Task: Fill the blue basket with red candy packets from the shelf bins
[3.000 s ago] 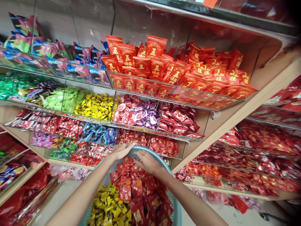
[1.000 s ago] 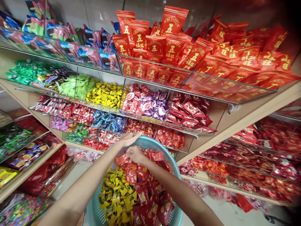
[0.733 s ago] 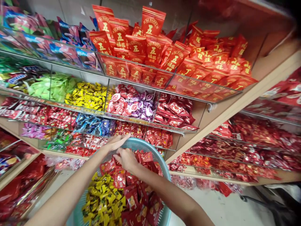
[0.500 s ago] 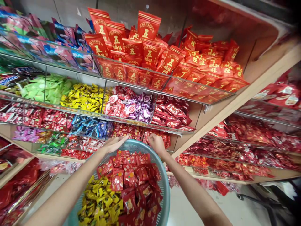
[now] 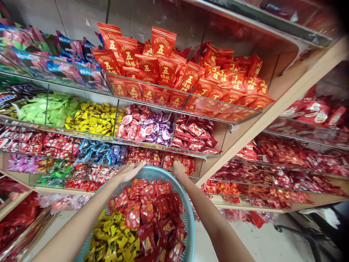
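Note:
A round teal basket holds yellow-wrapped candies at its left and red packets at its back and right. My left hand lies along the basket's back left rim, fingers stretched out. Just beyond the back right rim, my right hand reaches to the shelf compartment of red packets. Its fingers are bent and partly hidden, and whether they hold a packet cannot be made out.
Tiered shelves with clear fronts hold sorted candies, among them a yellow pile and large red packets. A wooden panel edge slants up at the right. Black chair legs stand lower right.
My right hand has moved slightly left and its fingers have dipped toward the red packets. The shelves sit a little lower and further left in view; my left hand stays at the rim.

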A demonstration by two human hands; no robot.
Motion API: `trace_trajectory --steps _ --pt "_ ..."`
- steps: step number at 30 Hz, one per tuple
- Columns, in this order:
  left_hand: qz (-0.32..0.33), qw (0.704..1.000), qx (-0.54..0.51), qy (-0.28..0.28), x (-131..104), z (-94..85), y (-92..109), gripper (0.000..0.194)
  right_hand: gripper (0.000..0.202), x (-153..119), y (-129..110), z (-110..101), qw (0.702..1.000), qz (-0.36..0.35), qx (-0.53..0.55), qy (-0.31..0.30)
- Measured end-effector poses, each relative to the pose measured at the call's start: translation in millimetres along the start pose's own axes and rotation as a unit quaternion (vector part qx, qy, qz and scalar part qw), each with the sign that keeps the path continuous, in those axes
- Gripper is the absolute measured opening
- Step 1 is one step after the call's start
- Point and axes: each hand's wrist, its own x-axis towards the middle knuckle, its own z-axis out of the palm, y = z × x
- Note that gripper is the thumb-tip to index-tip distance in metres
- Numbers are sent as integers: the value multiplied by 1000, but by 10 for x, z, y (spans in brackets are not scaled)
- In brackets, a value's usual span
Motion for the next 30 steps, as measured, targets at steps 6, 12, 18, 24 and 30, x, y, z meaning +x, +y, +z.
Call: trace_trajectory --steps 6,12,18,24,30 --pt "-9 1000 7 3 11 10 -12 72 40 -2 61 40 1000 28 -5 -6" --pt "-13 1000 4 -1 -30 -11 16 73 36 12 90 17 999 29 -8 -26" --pt "-24 1000 5 1 -75 -34 72 76 39 -50 216 -106 999 -29 -8 -26" --pt "-17 1000 -1 2 -90 -41 83 77 38 -142 289 -355 989 -141 -39 22" --pt "-6 1000 1 14 -36 21 -12 70 40 -23 -11 -456 976 -149 -154 50"
